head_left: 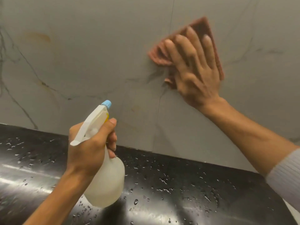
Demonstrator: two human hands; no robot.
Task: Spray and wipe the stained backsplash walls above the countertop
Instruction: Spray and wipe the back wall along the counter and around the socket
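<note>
Nearest, the wet black countertop [178, 195] is dotted with droplets. Over its left part, the left hand [90, 148] grips the neck of a translucent spray bottle [105, 184], fingers curled round the trigger, its blue nozzle [106, 104] aimed up at the wall [97, 59]. Farther right, the right hand [194, 70], fingers spread flat, presses a reddish-brown cloth [158, 56] against the grey veined wall, arm stretched up with a grey sleeve [287, 177]. A yellowish stain [37, 37] sits far left.
</note>
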